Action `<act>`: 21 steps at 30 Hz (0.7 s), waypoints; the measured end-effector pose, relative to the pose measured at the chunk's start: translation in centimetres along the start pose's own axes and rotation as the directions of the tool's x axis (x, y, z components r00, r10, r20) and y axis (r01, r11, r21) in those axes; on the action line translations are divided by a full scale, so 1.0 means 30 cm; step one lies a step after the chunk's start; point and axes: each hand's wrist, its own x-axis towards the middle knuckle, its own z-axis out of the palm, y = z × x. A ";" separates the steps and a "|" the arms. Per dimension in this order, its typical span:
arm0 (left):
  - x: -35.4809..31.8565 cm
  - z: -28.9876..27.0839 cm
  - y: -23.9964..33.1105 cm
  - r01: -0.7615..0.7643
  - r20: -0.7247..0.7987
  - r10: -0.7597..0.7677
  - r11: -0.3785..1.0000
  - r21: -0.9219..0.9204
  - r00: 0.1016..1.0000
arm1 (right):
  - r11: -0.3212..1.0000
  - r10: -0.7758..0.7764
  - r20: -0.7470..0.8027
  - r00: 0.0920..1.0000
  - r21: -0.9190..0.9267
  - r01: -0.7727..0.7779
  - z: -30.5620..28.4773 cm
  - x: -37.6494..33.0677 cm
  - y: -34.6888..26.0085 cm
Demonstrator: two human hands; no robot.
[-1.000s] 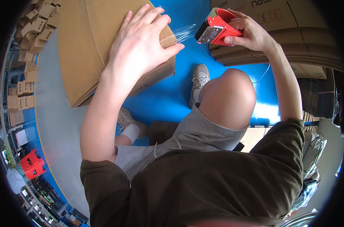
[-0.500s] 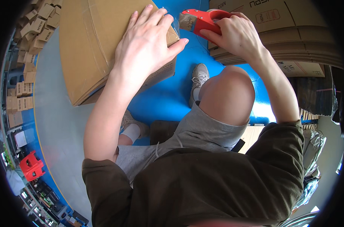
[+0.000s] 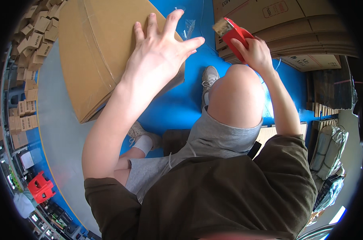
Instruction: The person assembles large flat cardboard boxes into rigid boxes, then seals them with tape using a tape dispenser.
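A large brown cardboard box [image 3: 97, 44] stands in front of me to the left, with a strip of clear tape [image 3: 94, 42] running along its top. Over the box's right edge lies my left hand [image 3: 155, 52], fingers spread and nothing held; whether the palm presses on the cardboard cannot be seen. A loose piece of clear tape [image 3: 188, 29] sticks out past that edge, near my thumb and index finger. Beyond my bare knee, my right hand [image 3: 255, 54] grips a red tape dispenser [image 3: 234, 36], whose tape end points up and left.
Stacked flat cartons [image 3: 265, 24] fill the far right. Many small boxes [image 3: 39, 34] are heaped at the far left, and a red plastic stool [image 3: 41, 187] stands at the lower left. Wrapped bundles [image 3: 329, 154] lean by the right wall. The floor [image 3: 165, 108] beneath me is blue.
My right hand has drawn the tape dispenser rightward and down, away from the box edge, and tilted it. My left hand's fingers have spread wider and shifted slightly right.
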 end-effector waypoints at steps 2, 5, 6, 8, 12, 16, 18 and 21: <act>-0.008 -0.006 -0.003 -0.034 0.034 0.031 0.994 0.104 0.999 | 0.980 0.057 -0.077 0.995 0.193 -0.042 0.009 -0.132 0.054; 0.006 -0.008 0.008 -0.108 0.025 0.105 0.978 0.177 0.994 | 0.956 0.136 -0.169 0.976 0.282 -0.085 0.073 -0.395 0.212; 0.007 -0.013 0.005 -0.098 0.055 0.090 0.981 0.166 0.994 | 0.943 0.173 -0.120 0.978 0.306 -0.129 0.070 -0.466 0.223; 0.035 -0.039 -0.007 -0.094 0.081 0.083 0.984 0.154 0.993 | 0.899 0.330 -0.037 0.943 0.318 -0.302 0.135 -0.626 0.295; 0.134 -0.139 -0.070 0.035 0.405 -0.010 0.998 -0.054 0.914 | 0.793 0.528 0.121 0.841 0.286 -0.538 0.218 -0.844 0.369; 0.149 -0.193 -0.034 0.120 0.354 -0.067 0.984 -0.130 0.933 | 0.783 0.594 0.065 0.802 0.181 -0.595 0.190 -0.995 0.434; 0.109 -0.042 -0.073 0.159 0.273 -0.149 0.987 -0.013 0.951 | 0.821 0.549 0.001 0.836 0.183 -0.540 0.188 -1.061 0.472; 0.143 -0.011 -0.075 0.254 0.249 -0.268 0.963 0.086 0.931 | 0.846 0.531 -0.067 0.845 0.106 -0.523 0.152 -1.183 0.521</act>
